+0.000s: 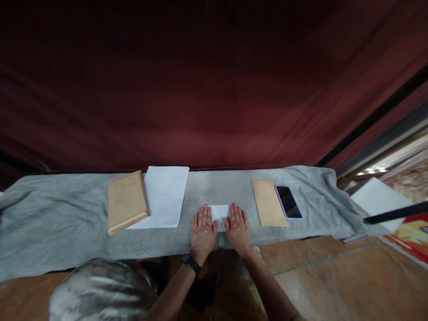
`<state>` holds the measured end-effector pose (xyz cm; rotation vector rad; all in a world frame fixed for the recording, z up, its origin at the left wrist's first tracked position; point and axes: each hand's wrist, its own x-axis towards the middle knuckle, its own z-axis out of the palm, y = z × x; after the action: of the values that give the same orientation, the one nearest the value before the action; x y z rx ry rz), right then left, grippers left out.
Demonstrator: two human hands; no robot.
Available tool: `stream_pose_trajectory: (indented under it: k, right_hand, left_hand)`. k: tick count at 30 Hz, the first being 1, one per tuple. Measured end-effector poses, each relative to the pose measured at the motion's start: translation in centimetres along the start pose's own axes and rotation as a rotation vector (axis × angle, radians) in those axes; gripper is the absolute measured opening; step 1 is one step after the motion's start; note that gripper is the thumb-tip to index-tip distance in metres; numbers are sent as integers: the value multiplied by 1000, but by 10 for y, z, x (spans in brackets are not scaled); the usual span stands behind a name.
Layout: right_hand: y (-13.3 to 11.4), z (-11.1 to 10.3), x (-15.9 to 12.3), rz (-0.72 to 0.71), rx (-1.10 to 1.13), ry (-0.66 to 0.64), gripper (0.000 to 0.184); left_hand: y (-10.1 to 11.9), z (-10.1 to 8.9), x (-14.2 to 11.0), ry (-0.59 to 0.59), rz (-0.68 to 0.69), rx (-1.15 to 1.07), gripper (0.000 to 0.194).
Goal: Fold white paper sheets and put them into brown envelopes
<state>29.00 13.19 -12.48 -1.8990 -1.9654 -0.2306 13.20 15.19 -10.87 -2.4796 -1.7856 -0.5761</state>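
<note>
A small white piece of folded paper (220, 212) lies on the grey cloth near its front edge. My left hand (203, 232) rests flat on the paper's left side, fingers stretched forward. On the right side, my right hand (238, 229) lies flat in the same way, its thumb close to the left thumb. Both palms face down and cover the paper's two ends, so only the middle shows. A dark watch is on my left wrist.
Left stands a stack of brown envelopes (129, 198) overlapping white paper sheets (168, 196). Right of my hands lie a single brown envelope (269, 203) and a phone (289, 202). The grey cloth (220, 185) covers a long narrow surface before a dark red wall (214, 111).
</note>
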Motion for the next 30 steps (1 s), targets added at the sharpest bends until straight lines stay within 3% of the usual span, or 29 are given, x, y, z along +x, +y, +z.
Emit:
stream_pose_trajectory:
  k: [8,15,20,30]
  right_hand:
    - [5,-4,-5,14,1,2,59]
    - [4,-7,-5,15,14,-32,59]
    - [6,-8,-7,-11,30,-46,59]
    - [8,-6,-8,-10,21,-25,60]
  left_hand:
    - [-7,-8,-1,-34,22,6,63]
    - [2,-17,-14,-74,289,-40,51]
    - [17,-14,-23,-155,333,-77,61]
    - [2,-26,-30,-230,393,-45,73]
